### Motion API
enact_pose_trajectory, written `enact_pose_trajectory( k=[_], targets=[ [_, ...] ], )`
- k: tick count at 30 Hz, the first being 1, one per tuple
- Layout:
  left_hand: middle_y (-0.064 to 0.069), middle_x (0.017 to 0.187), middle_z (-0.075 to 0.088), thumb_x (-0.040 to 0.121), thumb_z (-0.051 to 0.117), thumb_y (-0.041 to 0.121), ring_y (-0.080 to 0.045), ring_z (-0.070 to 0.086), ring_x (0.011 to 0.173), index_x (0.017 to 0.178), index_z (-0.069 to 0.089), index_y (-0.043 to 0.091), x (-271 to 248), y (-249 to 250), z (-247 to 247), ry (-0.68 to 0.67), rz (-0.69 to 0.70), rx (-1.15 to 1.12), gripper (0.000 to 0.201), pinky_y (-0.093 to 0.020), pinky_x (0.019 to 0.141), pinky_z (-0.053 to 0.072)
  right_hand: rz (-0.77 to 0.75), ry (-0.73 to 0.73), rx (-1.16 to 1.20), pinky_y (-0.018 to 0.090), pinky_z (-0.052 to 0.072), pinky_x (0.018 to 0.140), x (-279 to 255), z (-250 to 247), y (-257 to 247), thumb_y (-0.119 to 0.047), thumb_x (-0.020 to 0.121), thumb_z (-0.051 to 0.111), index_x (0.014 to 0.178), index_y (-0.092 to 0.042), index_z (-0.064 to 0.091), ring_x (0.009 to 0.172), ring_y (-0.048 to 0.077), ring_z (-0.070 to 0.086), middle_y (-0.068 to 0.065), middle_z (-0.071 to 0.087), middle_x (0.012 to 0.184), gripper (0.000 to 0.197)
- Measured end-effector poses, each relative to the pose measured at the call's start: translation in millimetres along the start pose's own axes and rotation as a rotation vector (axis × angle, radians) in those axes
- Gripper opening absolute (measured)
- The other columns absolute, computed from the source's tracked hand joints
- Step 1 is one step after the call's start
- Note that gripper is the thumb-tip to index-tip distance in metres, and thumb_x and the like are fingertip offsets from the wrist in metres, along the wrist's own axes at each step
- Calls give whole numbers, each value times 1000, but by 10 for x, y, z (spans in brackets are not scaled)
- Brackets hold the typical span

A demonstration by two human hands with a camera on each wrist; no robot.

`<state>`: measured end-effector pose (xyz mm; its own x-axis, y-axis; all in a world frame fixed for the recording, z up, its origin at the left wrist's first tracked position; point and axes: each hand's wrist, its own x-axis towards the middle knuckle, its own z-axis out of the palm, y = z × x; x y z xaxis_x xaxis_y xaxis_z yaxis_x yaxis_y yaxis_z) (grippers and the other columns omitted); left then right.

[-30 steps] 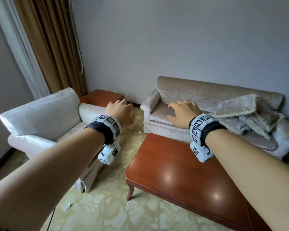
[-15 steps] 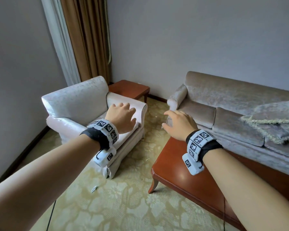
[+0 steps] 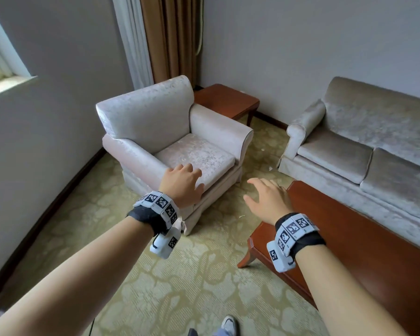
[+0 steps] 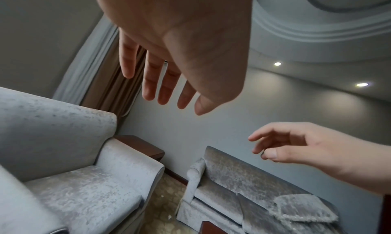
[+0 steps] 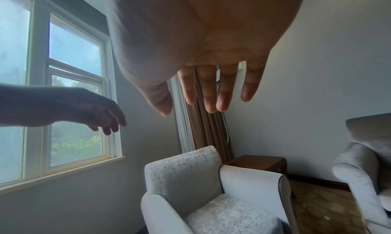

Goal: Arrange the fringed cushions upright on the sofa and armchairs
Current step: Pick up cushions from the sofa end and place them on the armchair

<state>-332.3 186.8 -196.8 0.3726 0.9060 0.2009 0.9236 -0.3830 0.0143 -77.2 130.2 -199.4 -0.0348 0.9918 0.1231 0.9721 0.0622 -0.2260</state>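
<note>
Right, I'm looking down at the pale armchair [image 3: 180,141] in the corner, its seat bare. My left hand [image 3: 182,185] hangs in the air in front of the seat's front edge, fingers [image 4: 148,80] straight, slightly spread and holding nothing. My right hand [image 3: 268,200] is out beside it, over the carpet [image 3: 155,275] between the armchair and the wooden coffee table [image 3: 364,246], fingers [image 5: 224,90] loose and apart, also carrying nothing. The sofa [image 3: 364,132] sits off to my right along the wall. From the left wrist view I can pick out a fringed cushion [image 4: 300,207] lying flat on the sofa's seat, well apart from both hands. In the head view only a scrap of fringe shows at the right edge. A small wooden side table [image 3: 226,100] stands in the corner between armchair and sofa, with brown curtains [image 3: 172,37] behind it.
</note>
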Motion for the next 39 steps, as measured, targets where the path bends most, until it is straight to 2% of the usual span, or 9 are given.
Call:
enact_pose_trajectory(
  k=[4, 10, 14, 19, 24, 30, 34, 37, 39],
  targets=[
    [-1, 112, 59, 91, 45, 48, -25, 55, 105, 120, 57, 25, 284, -123, 192, -27, -113, -45, 40, -38, 82, 42, -47, -6, 65, 39, 42, 92, 513, 205, 152, -45, 89, 55, 129, -27, 52, 115, 23, 50, -2, 60, 125, 43],
    [0, 111, 59, 90, 48, 46, -24, 54, 103, 118, 59, 25, 779, -233, 393, -34, -212, -120, 37, -37, 81, 42, -134, -67, 124, 40, 43, 96, 1331, 366, 332, -45, 89, 54, 131, -27, 50, 116, 22, 49, -2, 59, 127, 46],
    [-1, 112, 59, 90, 50, 45, -26, 56, 103, 118, 59, 25, 1043, -364, 526, -32, -324, -104, 36, -38, 81, 43, -187, -98, 132, 41, 42, 98, 1885, 442, 353, -44, 89, 56, 134, -24, 49, 120, 24, 48, -1, 57, 132, 49],
    [0, 110, 59, 90, 50, 45, -25, 56, 101, 117, 59, 25, 1536, -671, 671, -47, -357, -131, 35, -37, 79, 44, -228, -137, 156, 40, 40, 99, 2550, 565, 330, -42, 89, 57, 133, -27, 48, 121, 22, 48, -2, 56, 132, 48],
    [1, 112, 57, 90, 50, 49, -24, 54, 106, 119, 57, 30, 2402, -990, 838, -99, -249, -257, 35, -40, 86, 48, -185, -122, 192, 39, 43, 99, 3283, 634, 475, -37, 88, 60, 130, -30, 51, 119, 21, 50, -4, 59, 128, 44],
    [1, 116, 58, 91, 52, 47, -23, 56, 108, 122, 56, 28, 3763, -1241, 921, -106, -53, -307, 36, -39, 88, 48, 34, -36, 231, 39, 49, 87, 3954, 491, 851, -33, 87, 61, 126, -25, 55, 108, 20, 54, -3, 61, 117, 40],
    [1, 112, 59, 90, 51, 48, -22, 57, 104, 120, 57, 28, 4608, -1044, 1046, -143, 108, -369, 36, -42, 84, 51, 180, 19, 265, 40, 51, 84, 4219, 371, 1167, -35, 87, 62, 125, -27, 55, 105, 21, 57, -2, 61, 117, 40],
    [2, 110, 58, 88, 50, 50, -20, 58, 99, 120, 56, 30, 5171, -719, 1146, -201, 200, -437, 38, -43, 81, 52, 273, 43, 279, 29, 45, 83, 4364, 257, 1449, -31, 88, 63, 127, -25, 56, 106, 16, 57, -2, 60, 120, 40],
    [3, 111, 58, 89, 51, 49, -19, 58, 100, 121, 56, 30, 5544, -481, 1236, -231, 262, -468, 38, -42, 83, 52, 335, 91, 288, 26, 43, 82, 4500, 204, 1695, -31, 87, 64, 126, -25, 56, 106, 14, 57, -3, 61, 119, 40]
  ],
)
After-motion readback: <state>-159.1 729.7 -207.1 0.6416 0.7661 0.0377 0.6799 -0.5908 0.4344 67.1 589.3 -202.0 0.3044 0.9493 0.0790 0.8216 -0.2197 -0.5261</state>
